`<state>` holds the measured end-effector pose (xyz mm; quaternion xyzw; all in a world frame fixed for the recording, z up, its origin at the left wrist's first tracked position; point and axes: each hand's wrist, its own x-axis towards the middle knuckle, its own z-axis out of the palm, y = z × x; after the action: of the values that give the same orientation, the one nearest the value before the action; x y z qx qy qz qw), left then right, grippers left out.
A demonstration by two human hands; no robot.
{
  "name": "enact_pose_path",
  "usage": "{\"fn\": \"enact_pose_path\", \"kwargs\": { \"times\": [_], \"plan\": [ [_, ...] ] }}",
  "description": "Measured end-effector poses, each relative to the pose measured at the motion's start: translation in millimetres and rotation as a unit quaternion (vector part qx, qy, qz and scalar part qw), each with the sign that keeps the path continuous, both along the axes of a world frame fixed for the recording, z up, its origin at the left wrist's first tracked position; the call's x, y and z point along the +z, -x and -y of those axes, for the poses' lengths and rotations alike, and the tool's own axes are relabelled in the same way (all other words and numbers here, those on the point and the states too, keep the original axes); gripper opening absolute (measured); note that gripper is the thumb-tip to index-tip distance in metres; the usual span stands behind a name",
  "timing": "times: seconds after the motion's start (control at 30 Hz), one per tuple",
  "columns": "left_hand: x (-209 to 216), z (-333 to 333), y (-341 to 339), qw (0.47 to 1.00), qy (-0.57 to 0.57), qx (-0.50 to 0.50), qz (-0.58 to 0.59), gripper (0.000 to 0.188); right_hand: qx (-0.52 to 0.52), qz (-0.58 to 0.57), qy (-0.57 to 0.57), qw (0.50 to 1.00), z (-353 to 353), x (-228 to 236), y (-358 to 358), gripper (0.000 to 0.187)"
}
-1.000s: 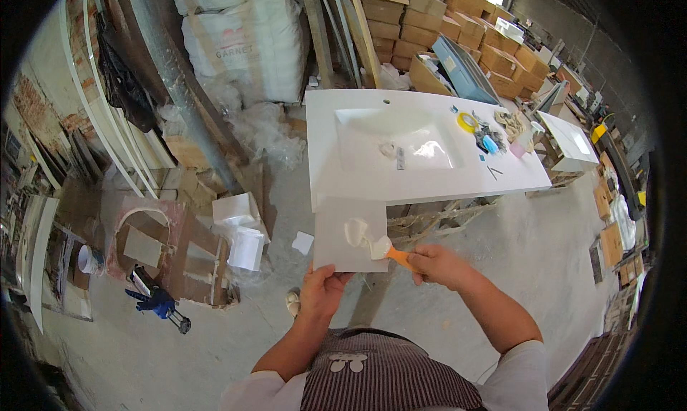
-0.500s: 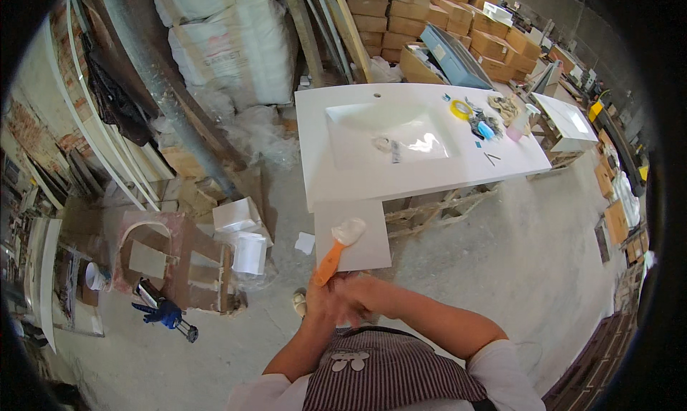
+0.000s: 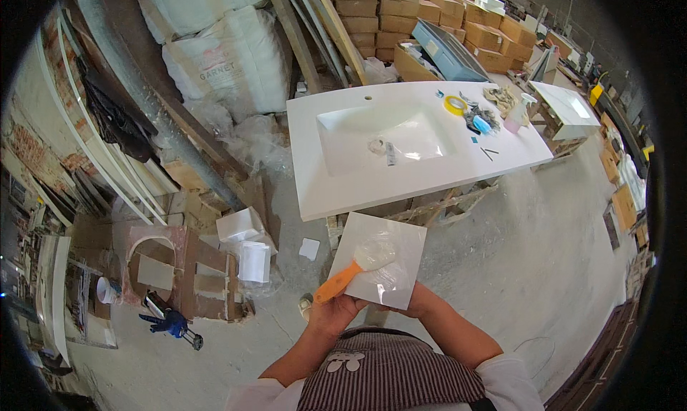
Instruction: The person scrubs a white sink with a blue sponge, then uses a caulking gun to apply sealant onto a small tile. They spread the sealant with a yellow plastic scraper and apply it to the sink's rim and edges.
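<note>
A square, light-coloured board (image 3: 403,245) is held up in front of me, with translucent pale paste smeared over its middle. Across it lies a putty knife (image 3: 336,284) with an orange handle; paste coats its blade. My left hand (image 3: 338,314) is closed at the board's lower left edge, right by the knife's handle. At the lower right edge, my right hand (image 3: 421,301) grips the board, its fingers mostly hidden underneath. Beyond the board stands a white washbasin top (image 3: 315,196) with a rectangular bowl; a small strip lies near its drain.
On the basin top's right side are yellow tape (image 3: 454,105), a spray bottle (image 3: 514,116), a cloth (image 3: 499,100) and small scraps. A caulking gun (image 3: 172,321) with a blue glove is at the lower left. Cardboard boxes (image 3: 358,7) and white bulk sacks (image 3: 222,64) stand behind.
The board has turned and shifted right, its paste-smeared face now more visible. My right hand has moved from beside my left hand to the board's right edge. The putty knife tilts further right.
</note>
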<state>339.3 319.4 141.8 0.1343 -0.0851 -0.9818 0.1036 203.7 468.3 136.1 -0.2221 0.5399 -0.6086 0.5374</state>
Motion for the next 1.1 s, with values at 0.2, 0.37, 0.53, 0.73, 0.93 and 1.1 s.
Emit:
{"fn": "enact_pose_path", "kwargs": {
  "times": [0.2,0.37,0.53,0.73,0.93,1.1],
  "plan": [
    [9,-5,9,0.999,-0.027,0.019,0.037,0.050,-0.091,0.235,-0.004,0.968,-4,-11,13,0.033],
    [8,23,9,0.996,0.036,0.078,0.036,0.053,-0.110,0.259,-0.073,0.957,-23,-20,58,0.033],
    [-11,80,20,0.990,0.033,0.137,0.016,0.050,-0.182,0.111,-0.101,0.972,18,21,110,0.030],
    [-19,148,74,0.980,0.106,0.149,0.077,0.062,-0.001,-0.430,-0.116,0.896,118,108,154,0.020],
    [-48,203,115,0.978,0.085,0.159,0.104,0.065,0.097,-0.522,-0.140,0.836,191,116,219,0.020],
    [-47,220,132,0.971,0.026,0.209,0.111,0.056,0.158,-0.470,-0.196,0.846,256,121,238,0.021]
  ]
}}
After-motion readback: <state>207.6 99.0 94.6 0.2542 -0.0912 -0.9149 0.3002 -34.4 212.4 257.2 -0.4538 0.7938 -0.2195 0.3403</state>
